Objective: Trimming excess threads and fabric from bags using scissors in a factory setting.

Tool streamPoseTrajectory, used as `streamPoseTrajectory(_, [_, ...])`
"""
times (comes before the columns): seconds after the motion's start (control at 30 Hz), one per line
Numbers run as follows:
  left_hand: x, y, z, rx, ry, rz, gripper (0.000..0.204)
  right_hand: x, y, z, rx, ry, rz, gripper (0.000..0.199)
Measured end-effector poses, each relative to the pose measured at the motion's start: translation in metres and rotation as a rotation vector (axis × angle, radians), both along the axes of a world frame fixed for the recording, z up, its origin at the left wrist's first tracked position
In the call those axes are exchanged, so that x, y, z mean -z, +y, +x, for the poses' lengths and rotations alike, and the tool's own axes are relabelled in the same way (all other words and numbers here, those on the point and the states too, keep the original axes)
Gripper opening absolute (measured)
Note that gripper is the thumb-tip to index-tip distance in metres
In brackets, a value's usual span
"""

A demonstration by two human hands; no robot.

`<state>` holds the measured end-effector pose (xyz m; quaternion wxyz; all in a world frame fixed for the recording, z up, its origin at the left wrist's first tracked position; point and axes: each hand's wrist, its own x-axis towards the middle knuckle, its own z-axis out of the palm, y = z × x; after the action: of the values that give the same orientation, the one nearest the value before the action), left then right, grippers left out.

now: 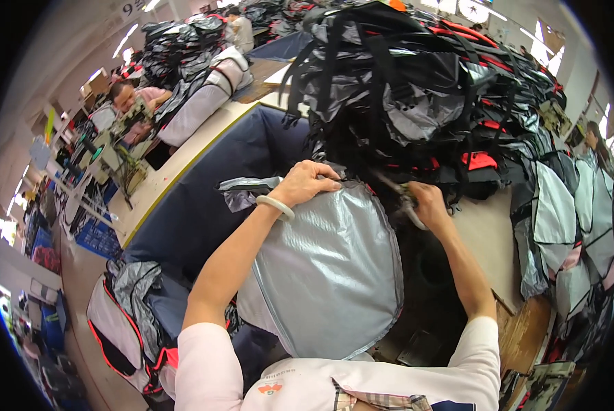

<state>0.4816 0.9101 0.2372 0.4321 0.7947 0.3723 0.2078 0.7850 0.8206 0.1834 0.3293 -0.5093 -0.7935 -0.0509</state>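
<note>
A large rounded silver fabric piece (334, 267) with dark piping hangs in front of my body, its lower edge near my lap. My left hand (307, 183) pinches its upper edge, thumb and fingers closed on the fabric. A loose silver flap (242, 192) sticks out beside that wrist. Just right of the piece, my right hand (427, 205) is closed round a pair of scissors (401, 195), somewhat blurred. The blades point up and left, toward the top right edge of the silver piece. Whether they touch it I cannot tell.
A tall heap of black, silver and red bags (416, 82) rises straight ahead. More silver-and-black pieces (560, 212) hang at the right. Dark blue cloth (204, 185) lines the left, beside a pale table (177, 175). Beyond it a person (132, 103) sits at a sewing machine (118, 147).
</note>
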Motion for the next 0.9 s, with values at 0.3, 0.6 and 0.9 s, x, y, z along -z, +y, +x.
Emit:
streamPoseTrajectory(0.3, [0.006,-0.059,-0.232,-0.831,-0.12,0.664,0.022,0.123,-0.164,0.045,0.663,0.41,-0.162,0.034])
streamPoseTrajectory(0.6, [-0.135,-0.115,-0.374,-0.779,-0.122,1.045,0.033,0.1,-0.287,0.038,1.028,0.831,-0.113,0.039])
streamPoseTrajectory(0.9, [-0.075,-0.211,-0.066,1.388,0.473,0.876,0.048,0.058,-0.294,-0.031,0.821,1.054,0.07,0.036])
